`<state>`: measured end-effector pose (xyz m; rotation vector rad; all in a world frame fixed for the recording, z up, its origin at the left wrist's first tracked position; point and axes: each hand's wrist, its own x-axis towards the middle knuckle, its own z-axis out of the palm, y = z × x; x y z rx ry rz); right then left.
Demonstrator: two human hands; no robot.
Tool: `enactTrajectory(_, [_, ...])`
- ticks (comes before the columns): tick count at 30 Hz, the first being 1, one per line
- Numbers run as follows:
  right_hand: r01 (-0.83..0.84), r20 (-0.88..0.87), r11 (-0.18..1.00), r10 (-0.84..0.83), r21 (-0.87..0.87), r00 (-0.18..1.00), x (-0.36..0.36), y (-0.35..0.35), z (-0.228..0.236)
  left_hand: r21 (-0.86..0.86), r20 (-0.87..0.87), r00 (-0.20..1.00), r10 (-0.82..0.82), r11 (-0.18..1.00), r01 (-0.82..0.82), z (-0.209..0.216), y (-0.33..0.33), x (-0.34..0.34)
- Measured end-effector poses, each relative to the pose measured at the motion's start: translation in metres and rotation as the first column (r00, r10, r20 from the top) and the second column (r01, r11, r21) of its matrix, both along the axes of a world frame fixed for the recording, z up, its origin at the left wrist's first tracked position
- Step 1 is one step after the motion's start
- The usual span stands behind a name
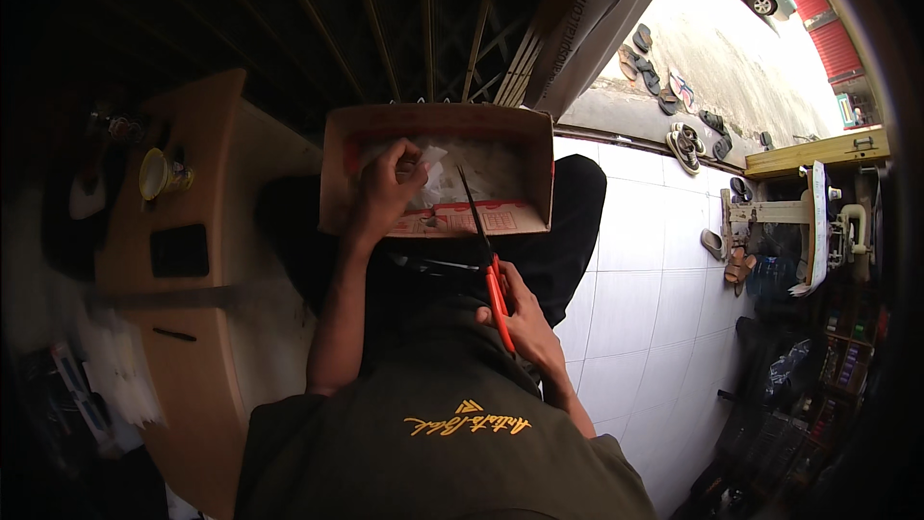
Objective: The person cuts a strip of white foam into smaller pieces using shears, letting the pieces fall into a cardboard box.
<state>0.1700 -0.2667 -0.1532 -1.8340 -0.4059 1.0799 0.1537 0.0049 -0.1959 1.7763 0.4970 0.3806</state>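
An open cardboard box (532, 164) rests on my lap, with whitish, see-through pieces (472, 156) inside that I cannot make out. Over its left side, my left hand (391, 188) is closed, pinching a small white piece, thin like paper or plastic (434, 160). My right hand (527, 316) grips a pair of red-handled scissors (496, 294) in front of the box. Their long dark blades point away from me, the tips over the box's contents to the right of the white piece. A thin shiny strip (433, 264) lies on my lap, its kind unclear.
At left stands a brown table (207, 366) with a dark flat tablet-like object (180, 250), a pen (174, 334) and a yellow-rimmed cup (154, 173). A white paper bag (602, 24) stands beyond the box. Several shoes (685, 146) lie near the doorway; cluttered shelves (837, 376) fill the right.
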Motion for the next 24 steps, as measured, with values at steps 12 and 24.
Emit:
enactTrajectory(12, [0.070, 0.030, 0.997, -0.070, -0.011, 0.997, 0.005, 0.017, 0.005, -0.532, 0.027, 0.993, -0.113, 0.840, 0.110, 0.004, -0.022, 0.008])
enactTrajectory(24, [0.106, 0.031, 0.992, -0.104, -0.067, 0.994, 0.006, 0.025, 0.004, -0.622, 0.001, 0.994, -0.108, 0.778, 0.085, 0.002, -0.019, 0.007])
